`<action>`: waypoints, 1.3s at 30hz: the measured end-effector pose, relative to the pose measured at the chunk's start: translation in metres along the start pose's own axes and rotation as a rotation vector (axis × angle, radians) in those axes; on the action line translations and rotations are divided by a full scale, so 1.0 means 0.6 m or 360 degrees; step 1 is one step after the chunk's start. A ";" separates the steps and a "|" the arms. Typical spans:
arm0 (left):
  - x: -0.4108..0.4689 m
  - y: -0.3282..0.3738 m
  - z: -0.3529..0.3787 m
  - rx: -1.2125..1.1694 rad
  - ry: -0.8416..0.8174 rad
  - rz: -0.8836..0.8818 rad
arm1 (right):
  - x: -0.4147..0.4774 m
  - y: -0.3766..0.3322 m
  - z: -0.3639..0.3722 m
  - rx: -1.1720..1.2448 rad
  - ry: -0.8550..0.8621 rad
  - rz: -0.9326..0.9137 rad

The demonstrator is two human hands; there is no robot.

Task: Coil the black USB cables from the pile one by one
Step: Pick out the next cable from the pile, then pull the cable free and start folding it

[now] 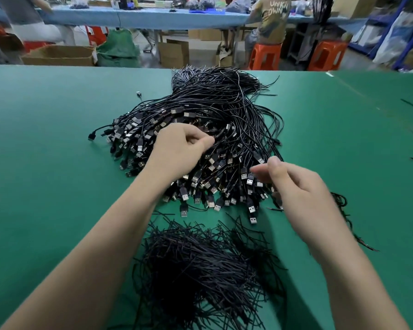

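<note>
Ties pile (200, 270) | left hand (181, 144) pinches cable (221, 135) | right hand (296, 186) curled, hold unclear | shirt (275, 17) "UNKNOWN"

Far past my right hand (296, 186), a person's T-shirt (273, 22) has big pale letters. I read "UNKN" over "OWN".

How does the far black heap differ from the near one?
The cable pile has long strands ending in metal USB plugs; the tie pile is short, plugless strands. The cable pile is bigger than the tie pile. The left hand and right hand are at the cable pile, not the tie pile. Both are black.
</note>
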State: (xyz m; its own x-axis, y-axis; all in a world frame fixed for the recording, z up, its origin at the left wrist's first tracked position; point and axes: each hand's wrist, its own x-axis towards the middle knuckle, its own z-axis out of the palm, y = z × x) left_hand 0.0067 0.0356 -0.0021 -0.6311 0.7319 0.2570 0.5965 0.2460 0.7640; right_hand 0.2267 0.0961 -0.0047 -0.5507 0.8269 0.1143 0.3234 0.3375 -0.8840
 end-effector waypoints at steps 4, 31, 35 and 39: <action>-0.102 0.057 -0.054 -0.0212 -0.0350 0.0324 | -0.006 -0.005 0.043 0.0532 -0.0286 0.0297; -0.103 -0.013 -0.048 0.0135 -0.0614 0.0862 | -0.061 -0.073 0.071 0.1355 -0.1323 0.0545; -0.102 -0.011 -0.071 0.0032 -0.0390 0.0938 | -0.063 -0.072 0.066 0.1032 -0.1299 0.0405; -0.101 -0.006 -0.104 -0.0023 -0.0083 0.1005 | -0.058 -0.071 0.049 0.0970 -0.1420 0.0275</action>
State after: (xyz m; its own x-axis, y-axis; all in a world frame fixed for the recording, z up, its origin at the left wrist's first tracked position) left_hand 0.0119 -0.0493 0.0167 -0.1347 0.7633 0.6318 0.8391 -0.2513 0.4825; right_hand 0.2096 0.0397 0.0159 -0.9734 0.1355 -0.1850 0.1500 -0.2345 -0.9605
